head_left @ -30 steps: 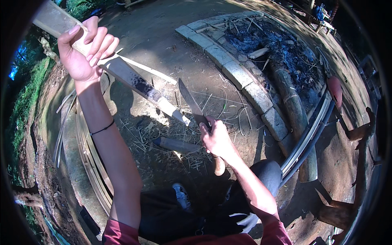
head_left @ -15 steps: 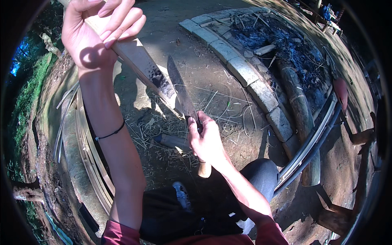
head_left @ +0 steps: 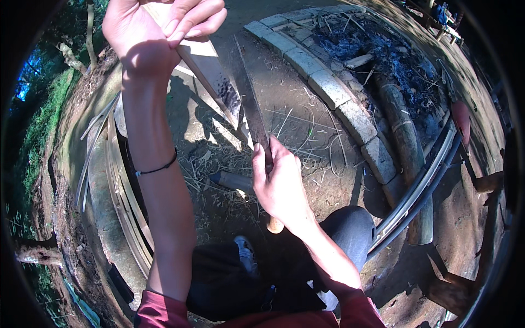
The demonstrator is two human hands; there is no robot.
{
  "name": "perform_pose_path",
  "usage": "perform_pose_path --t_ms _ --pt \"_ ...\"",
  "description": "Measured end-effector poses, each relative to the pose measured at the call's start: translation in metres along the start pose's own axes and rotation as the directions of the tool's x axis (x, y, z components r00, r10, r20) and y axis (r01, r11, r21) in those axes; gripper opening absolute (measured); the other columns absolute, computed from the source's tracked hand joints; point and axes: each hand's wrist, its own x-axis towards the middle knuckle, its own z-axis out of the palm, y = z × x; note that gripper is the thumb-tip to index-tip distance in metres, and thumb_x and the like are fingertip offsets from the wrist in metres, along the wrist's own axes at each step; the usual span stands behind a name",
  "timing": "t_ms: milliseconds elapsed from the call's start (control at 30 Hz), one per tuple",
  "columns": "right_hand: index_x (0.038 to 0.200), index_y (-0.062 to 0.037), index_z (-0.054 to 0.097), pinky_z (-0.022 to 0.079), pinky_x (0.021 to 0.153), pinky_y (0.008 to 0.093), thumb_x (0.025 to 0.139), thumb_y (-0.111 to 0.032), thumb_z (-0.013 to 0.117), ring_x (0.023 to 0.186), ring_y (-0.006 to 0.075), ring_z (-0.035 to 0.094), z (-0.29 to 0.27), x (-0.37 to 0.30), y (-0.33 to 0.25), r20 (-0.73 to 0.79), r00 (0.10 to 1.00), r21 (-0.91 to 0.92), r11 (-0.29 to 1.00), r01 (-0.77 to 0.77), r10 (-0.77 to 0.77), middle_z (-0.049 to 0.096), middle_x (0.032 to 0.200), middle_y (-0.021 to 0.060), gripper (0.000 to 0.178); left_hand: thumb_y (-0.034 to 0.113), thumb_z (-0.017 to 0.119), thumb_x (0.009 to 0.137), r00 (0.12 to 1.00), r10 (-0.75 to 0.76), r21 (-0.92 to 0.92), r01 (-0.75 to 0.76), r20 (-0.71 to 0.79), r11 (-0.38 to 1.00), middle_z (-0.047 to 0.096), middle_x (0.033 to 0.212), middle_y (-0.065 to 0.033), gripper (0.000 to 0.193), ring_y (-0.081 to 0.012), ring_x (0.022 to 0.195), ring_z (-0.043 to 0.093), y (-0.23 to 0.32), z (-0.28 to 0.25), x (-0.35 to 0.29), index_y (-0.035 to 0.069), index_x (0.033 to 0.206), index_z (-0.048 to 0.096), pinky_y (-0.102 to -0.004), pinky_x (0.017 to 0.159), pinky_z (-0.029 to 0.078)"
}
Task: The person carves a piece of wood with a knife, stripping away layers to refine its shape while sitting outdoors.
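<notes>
Dirt ground (head_left: 287,101), slat (head_left: 209,70) jutting from left hand (head_left: 145,41), knife (head_left: 251,98) in right hand (head_left: 281,183)

No lettering, numbers or signs can be read.

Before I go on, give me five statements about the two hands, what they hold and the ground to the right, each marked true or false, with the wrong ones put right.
1. The right hand holds the knife. True.
2. The knife's blade points back at the person. False: it points away.
3. The left hand grips the pale wooden piece. True.
4. The left wrist is bare. False: a dark band circles it.
5. Only grass lies to the right. False: stone blocks, ash and a log lie there.
</notes>
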Motion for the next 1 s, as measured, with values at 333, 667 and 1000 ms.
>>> perform_pose_path --t_ms 333,667,1000 --pt "0.086 0.0053 0.057 0.045 0.050 0.0388 0.095 -0.010 0.053 0.049 0.0301 0.061 -0.006 0.006 0.017 0.094 0.987 0.015 0.991 -0.136 0.134 0.056 0.057 0.0203 0.018 0.030 0.048 0.091 0.999 0.000 -0.005 0.000 0.034 1.000 0.040 0.055 0.0008 0.024 -0.0111 0.047 0.036 0.006 -0.004 -0.004 0.011 0.078 0.040 -0.0250 0.050 0.034" --pt "0.090 0.0058 0.056 0.045 0.049 0.0374 0.093 -0.005 0.053 0.048 0.0299 0.059 -0.005 -0.001 0.007 0.000 1.000 -0.083 0.996 0.012 -0.012 0.055 0.057 0.0184 0.011 0.030 0.048 0.092 0.999 0.012 -0.040 -0.010 0.052 0.999 0.042 0.059 -0.0002 0.023 -0.0129 0.050 0.038 -0.001 0.001 -0.003 0.010 0.082 0.042 -0.0267 0.052 0.035" --pt "0.082 0.0082 0.055 0.050 0.052 0.0420 0.093 -0.009 0.054 0.056 0.0378 0.065 -0.002 0.001 0.049 -0.062 0.998 -0.145 0.989 -0.032 0.023 0.058 0.060 0.0255 0.020 0.030 0.048 0.093 0.990 0.037 -0.092 -0.025 0.133 0.995 0.044 0.062 -0.0011 0.022 -0.0146 0.053 0.040 -0.013 0.009 0.007 0.010 0.086 0.043 -0.0284 0.053 0.037"
